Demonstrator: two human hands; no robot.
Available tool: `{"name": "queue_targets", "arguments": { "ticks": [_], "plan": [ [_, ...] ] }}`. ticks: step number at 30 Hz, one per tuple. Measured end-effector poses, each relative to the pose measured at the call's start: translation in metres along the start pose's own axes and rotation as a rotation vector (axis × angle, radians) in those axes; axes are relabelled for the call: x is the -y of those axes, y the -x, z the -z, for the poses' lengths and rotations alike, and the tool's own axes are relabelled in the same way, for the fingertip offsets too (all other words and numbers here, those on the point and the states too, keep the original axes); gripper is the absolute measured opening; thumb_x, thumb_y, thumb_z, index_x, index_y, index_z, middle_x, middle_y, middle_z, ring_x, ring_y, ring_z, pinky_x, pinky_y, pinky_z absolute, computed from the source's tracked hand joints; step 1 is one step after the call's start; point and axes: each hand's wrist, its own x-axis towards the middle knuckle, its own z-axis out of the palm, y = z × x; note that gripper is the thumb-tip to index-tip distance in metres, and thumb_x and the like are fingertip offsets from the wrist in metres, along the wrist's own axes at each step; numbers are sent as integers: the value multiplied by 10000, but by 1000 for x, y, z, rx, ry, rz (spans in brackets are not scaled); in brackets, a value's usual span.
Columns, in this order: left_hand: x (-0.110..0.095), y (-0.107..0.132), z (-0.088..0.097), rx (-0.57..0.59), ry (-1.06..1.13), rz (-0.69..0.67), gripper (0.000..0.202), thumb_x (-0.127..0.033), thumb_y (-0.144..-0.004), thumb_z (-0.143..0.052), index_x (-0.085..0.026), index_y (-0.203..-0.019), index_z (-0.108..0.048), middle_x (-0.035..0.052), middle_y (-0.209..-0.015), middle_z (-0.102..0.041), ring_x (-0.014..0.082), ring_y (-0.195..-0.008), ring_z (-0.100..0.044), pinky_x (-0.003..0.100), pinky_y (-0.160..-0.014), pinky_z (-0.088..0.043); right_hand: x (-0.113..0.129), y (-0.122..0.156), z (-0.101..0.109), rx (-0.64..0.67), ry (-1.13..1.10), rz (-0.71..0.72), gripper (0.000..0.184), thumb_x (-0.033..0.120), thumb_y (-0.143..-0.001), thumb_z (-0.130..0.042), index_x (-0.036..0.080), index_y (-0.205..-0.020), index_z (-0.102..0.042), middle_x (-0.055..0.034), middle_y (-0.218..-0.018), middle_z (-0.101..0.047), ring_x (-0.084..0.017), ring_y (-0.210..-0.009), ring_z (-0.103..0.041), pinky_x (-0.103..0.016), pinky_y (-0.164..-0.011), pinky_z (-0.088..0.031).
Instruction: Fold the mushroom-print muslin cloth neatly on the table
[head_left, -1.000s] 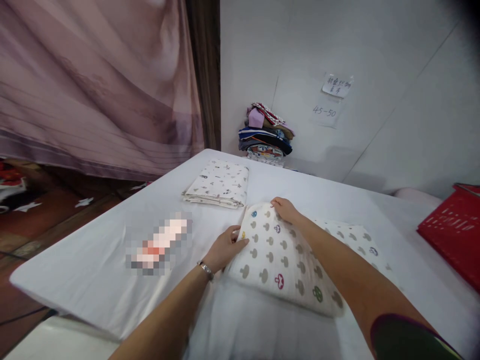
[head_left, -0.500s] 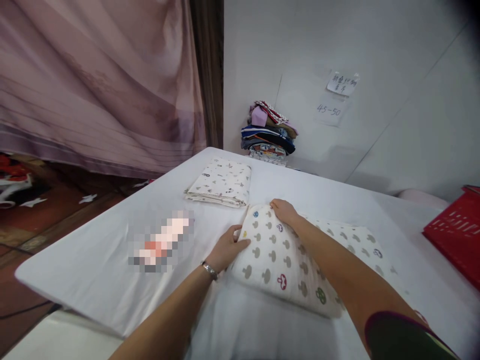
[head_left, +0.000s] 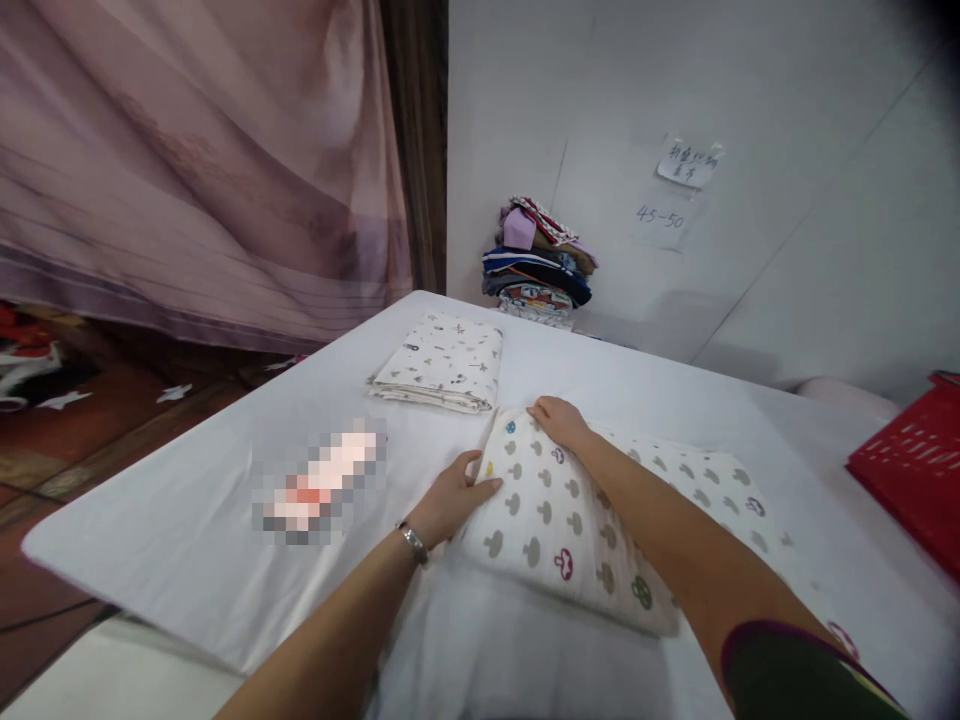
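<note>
A white cloth (head_left: 545, 513) printed with grey and a few coloured mushrooms lies partly folded on the white-covered table. My left hand (head_left: 452, 497) holds its left edge, thumb on top and the other fingers tucked behind the edge. At the far edge, near the top left corner, my right hand (head_left: 559, 420) grips the cloth, its fingertips bent over the border. My right forearm crosses above the fabric and hides some of it. A single layer of the same print spreads out to the right. Beyond my left hand rests a neatly folded cloth (head_left: 442, 360) with small dark prints.
The white table (head_left: 172, 560) has a pixelated item (head_left: 322, 485) on its left. Folded fabrics (head_left: 536, 265) are stacked by the wall at the back. A red basket (head_left: 911, 470) stands at the right edge. A pink curtain (head_left: 210, 170) hangs at the left.
My right hand has slid slightly left along the cloth's far edge. The left hand keeps its hold, and the view has shifted a little.
</note>
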Motion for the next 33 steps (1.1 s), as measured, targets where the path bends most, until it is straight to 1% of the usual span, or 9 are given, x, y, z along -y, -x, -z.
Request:
{"name": "queue_targets", "arguments": {
  "ticks": [3,7,9,14,18,21,24,28,33],
  "plan": [
    [0,2,3,38,-42,-37,784,-529,-669,-647,-220,-1333,-368,51,-870,-672,218,-773,-650,321,-678,-507,-2,0,-1,-13,28,38,328,420,-919,-364,189,-842,-583,-56,-874,-620,-171,-811,-524,-262,-685,-318],
    [-8,13,8,228,31,-84,760,-471,-671,-662,-197,-1321,-376,76,-953,-664,219,-807,-642,316,-678,-508,-2,-2,-3,-20,71,44,308,403,-918,-378,179,-886,-586,-69,-911,-618,-184,-852,-521,-270,-714,-325],
    [-9,21,9,237,36,-89,742,-460,-677,-654,-190,-1315,-385,64,-916,-663,208,-781,-635,303,-664,-500,-1,-2,-4,-13,72,44,302,405,-915,-389,182,-888,-591,-67,-909,-616,-183,-858,-520,-270,-714,-329],
    [0,31,3,-46,-204,-54,666,-535,-709,-570,-205,-1274,-449,-17,-640,-587,185,-629,-591,277,-582,-440,0,-1,-3,-4,70,34,333,432,-915,-375,193,-916,-607,-71,-909,-601,-192,-892,-517,-276,-734,-341],
    [2,32,-5,-188,-375,-54,614,-562,-754,-480,-191,-1244,-483,-2,-612,-577,206,-632,-593,292,-603,-413,4,2,1,-10,57,-18,362,452,-905,-377,199,-998,-619,-109,-1024,-584,-232,-986,-497,-322,-804,-344],
    [-7,36,-9,-272,-584,-90,593,-528,-793,-441,-196,-1283,-433,47,-801,-643,223,-735,-611,309,-665,-421,8,11,5,-61,35,-26,385,443,-892,-409,215,-1174,-535,-118,-1193,-532,-249,-1114,-436,-379,-904,-304],
    [-21,37,-20,-390,-837,-286,527,-452,-827,-425,-186,-1281,-433,108,-1149,-588,249,-979,-572,345,-809,-422,14,29,8,-147,-2,30,419,396,-894,-407,198,-1260,-450,-112,-1334,-438,-222,-1228,-346,-402,-996,-226],
    [-46,14,-51,-291,-1005,-645,464,-375,-867,-386,-127,-1248,-478,140,-1335,-466,247,-1241,-397,366,-1019,-309,12,58,13,-131,-25,34,392,332,-905,-369,187,-1261,-447,-111,-1382,-395,-210,-1288,-283,-428,-1032,-182],
    [-62,-43,-72,-213,-1105,-624,430,-317,-857,-424,-160,-1252,-483,137,-1409,-383,285,-1313,-291,493,-1053,-225,-36,91,32,-101,-4,-112,361,240,-887,-395,183,-1229,-495,-119,-1387,-395,-225,-1307,-269,-448,-1036,-187]
  ]
}}
